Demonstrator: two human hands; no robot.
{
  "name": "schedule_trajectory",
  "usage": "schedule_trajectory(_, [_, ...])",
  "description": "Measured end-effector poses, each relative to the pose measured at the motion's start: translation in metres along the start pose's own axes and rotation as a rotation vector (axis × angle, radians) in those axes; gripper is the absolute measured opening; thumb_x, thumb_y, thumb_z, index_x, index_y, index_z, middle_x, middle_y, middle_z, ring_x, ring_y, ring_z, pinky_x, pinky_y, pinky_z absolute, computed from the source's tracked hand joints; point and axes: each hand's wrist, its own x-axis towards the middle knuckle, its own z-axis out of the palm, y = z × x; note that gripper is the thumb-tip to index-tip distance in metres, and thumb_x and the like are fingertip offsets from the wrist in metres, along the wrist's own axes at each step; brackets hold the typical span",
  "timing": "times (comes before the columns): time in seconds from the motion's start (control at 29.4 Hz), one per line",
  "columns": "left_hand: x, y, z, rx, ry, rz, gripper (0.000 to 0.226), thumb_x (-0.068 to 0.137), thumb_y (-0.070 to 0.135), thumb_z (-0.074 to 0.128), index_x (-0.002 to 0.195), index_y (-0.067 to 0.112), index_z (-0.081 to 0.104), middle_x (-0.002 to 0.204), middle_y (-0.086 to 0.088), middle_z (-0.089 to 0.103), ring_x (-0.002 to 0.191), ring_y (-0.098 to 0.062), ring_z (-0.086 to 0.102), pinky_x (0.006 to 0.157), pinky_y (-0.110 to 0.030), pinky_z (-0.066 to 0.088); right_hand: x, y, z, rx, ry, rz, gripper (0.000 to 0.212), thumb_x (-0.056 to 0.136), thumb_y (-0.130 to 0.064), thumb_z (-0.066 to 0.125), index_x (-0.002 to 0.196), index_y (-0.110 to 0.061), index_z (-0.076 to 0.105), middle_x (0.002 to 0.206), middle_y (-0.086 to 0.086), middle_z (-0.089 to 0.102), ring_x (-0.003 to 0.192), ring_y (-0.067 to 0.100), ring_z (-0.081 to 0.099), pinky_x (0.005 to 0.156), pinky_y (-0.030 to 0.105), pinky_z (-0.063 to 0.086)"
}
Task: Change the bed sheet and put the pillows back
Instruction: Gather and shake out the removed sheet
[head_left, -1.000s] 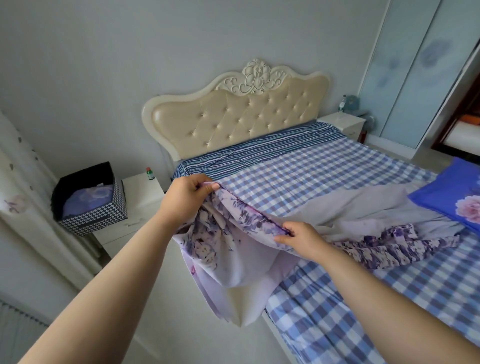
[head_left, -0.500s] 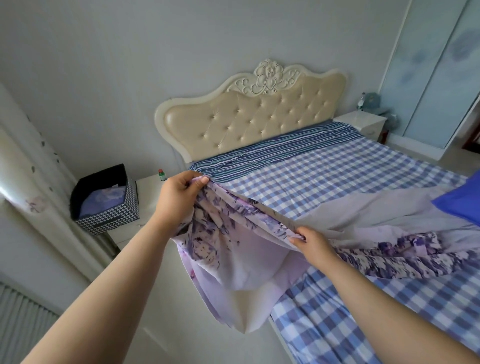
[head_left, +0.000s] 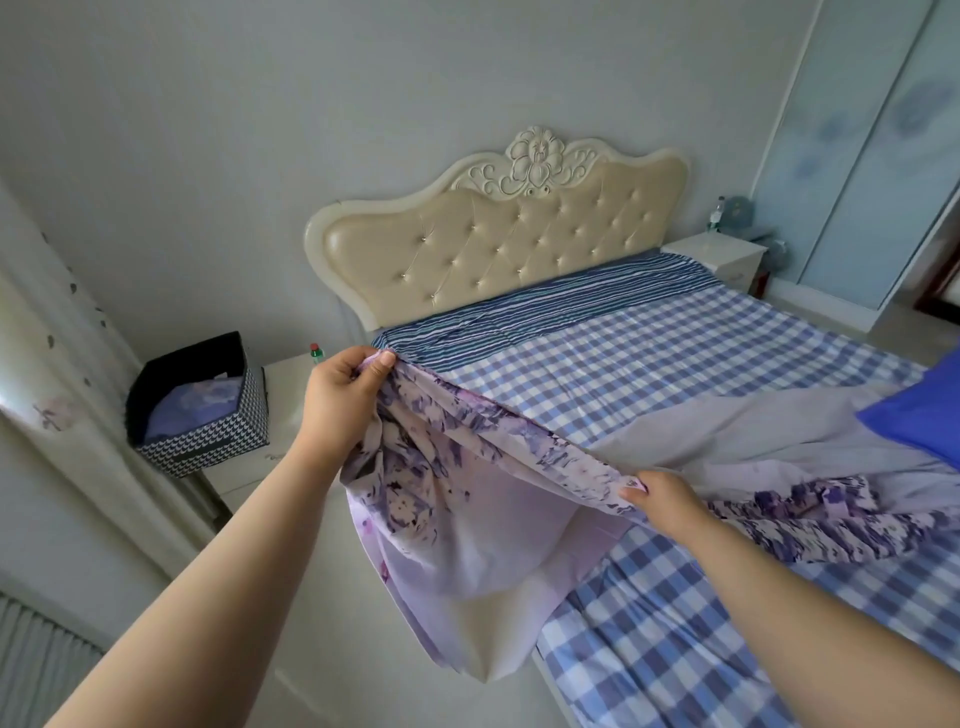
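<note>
A purple floral bed sheet (head_left: 467, 499) hangs over the bed's left edge, its pale underside spreading across the mattress. My left hand (head_left: 343, 395) grips its edge, raised near the head end of the bed. My right hand (head_left: 660, 496) pinches the same edge lower down, over the mattress side. The bed (head_left: 701, 364) carries a blue checked cover with a striped band by the cream tufted headboard (head_left: 498, 249). A blue pillow (head_left: 919, 421) shows at the right border.
A white nightstand (head_left: 280, 410) on the left holds a black houndstooth box (head_left: 202, 410) and a small green bottle (head_left: 317, 353). A second nightstand (head_left: 722, 257) stands right of the headboard, beside wardrobe doors (head_left: 857, 156). A curtain (head_left: 47, 374) hangs at the left.
My view has swung left, sliding the pillow toward the right border. Both hands keep their hold on the sheet edge, with the left hand closer to the head end of the bed.
</note>
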Motion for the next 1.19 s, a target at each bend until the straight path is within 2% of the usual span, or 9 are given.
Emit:
schedule_trajectory(0.14, [0.013,-0.021,-0.012,-0.009,-0.005,-0.021,0.032,0.091,0.027,0.062,0.064,0.013,0.053,0.058,0.006,0.037,0.049,0.000,0.033,0.047,-0.014,0.029,-0.006,0.006,-0.011,0.052,0.098,0.076,0.026,0.094,-0.022,0.058,0.113,-0.006,0.065,0.110,0.009,0.067,0.095,0.021,0.058,0.077,0.028,0.042])
schedule_trajectory(0.34, [0.045,-0.070,-0.049,-0.010,-0.120,-0.037,0.036,0.091,0.031,0.061,0.080,-0.003,0.060,0.066,-0.004,0.049,0.060,-0.009,0.041,0.056,-0.023,0.036,-0.034,-0.040,0.007,-0.016,0.235,0.186,0.032,0.088,-0.023,0.066,0.101,0.005,0.067,0.101,0.020,0.069,0.096,0.033,0.063,0.079,0.036,0.046])
schedule_trajectory(0.41, [0.056,-0.081,-0.065,-0.014,-0.170,-0.023,0.037,0.090,0.031,0.062,0.079,-0.003,0.059,0.064,-0.003,0.048,0.059,-0.010,0.039,0.053,-0.019,0.035,-0.050,-0.061,0.026,-0.031,0.256,0.244,0.033,0.087,-0.023,0.067,0.101,0.008,0.066,0.100,0.023,0.068,0.094,0.033,0.063,0.077,0.035,0.046])
schedule_trajectory(0.54, [0.082,-0.093,-0.098,-0.076,-0.215,-0.004,0.028,0.090,0.031,0.061,0.078,0.006,0.064,0.067,0.000,0.055,0.059,-0.007,0.044,0.052,-0.012,0.036,-0.077,-0.107,0.062,0.004,0.315,0.336,0.024,0.087,-0.025,0.068,0.091,-0.001,0.066,0.085,0.014,0.067,0.094,0.033,0.063,0.067,0.031,0.036])
schedule_trajectory(0.68, [0.106,-0.096,-0.134,-0.152,-0.156,0.032,0.014,0.091,0.030,0.059,0.079,0.027,0.065,0.069,0.017,0.062,0.061,0.012,0.054,0.057,-0.002,0.038,-0.088,-0.156,0.094,0.047,0.365,0.368,0.038,0.088,-0.027,0.068,0.113,0.000,0.064,0.110,0.020,0.066,0.100,0.033,0.061,0.074,0.031,0.041])
schedule_trajectory(0.75, [0.114,-0.101,-0.148,-0.195,-0.092,0.050,0.011,0.092,0.030,0.058,0.084,0.029,0.065,0.071,0.021,0.062,0.064,0.016,0.054,0.060,0.001,0.036,-0.088,-0.176,0.101,0.072,0.404,0.364,0.032,0.087,-0.027,0.068,0.107,-0.002,0.066,0.103,0.019,0.067,0.095,0.032,0.062,0.071,0.031,0.040])
schedule_trajectory(0.88, [0.126,-0.115,-0.165,-0.188,0.009,0.053,0.017,0.093,0.032,0.056,0.091,0.021,0.069,0.071,0.015,0.060,0.068,0.002,0.050,0.061,0.001,0.035,-0.085,-0.207,0.096,0.103,0.526,0.329,0.019,0.085,-0.020,0.069,0.094,-0.003,0.070,0.091,0.018,0.069,0.082,0.027,0.061,0.069,0.032,0.043])
schedule_trajectory(1.09, [0.133,-0.139,-0.175,-0.172,0.022,0.020,0.021,0.093,0.028,0.056,0.098,0.014,0.071,0.081,0.008,0.064,0.074,0.002,0.051,0.062,0.004,0.033,-0.077,-0.226,0.077,0.104,0.623,0.310,0.016,0.083,-0.019,0.072,0.080,-0.006,0.064,0.081,0.011,0.065,0.075,0.024,0.057,0.064,0.028,0.036])
schedule_trajectory(1.19, [0.143,-0.147,-0.172,-0.166,0.026,-0.053,0.024,0.094,0.033,0.055,0.101,0.016,0.071,0.084,0.008,0.065,0.079,-0.005,0.055,0.067,-0.009,0.037,-0.071,-0.235,0.063,0.115,0.682,0.287,0.022,0.083,-0.022,0.072,0.072,-0.011,0.057,0.074,0.005,0.063,0.070,0.022,0.056,0.060,0.028,0.038])
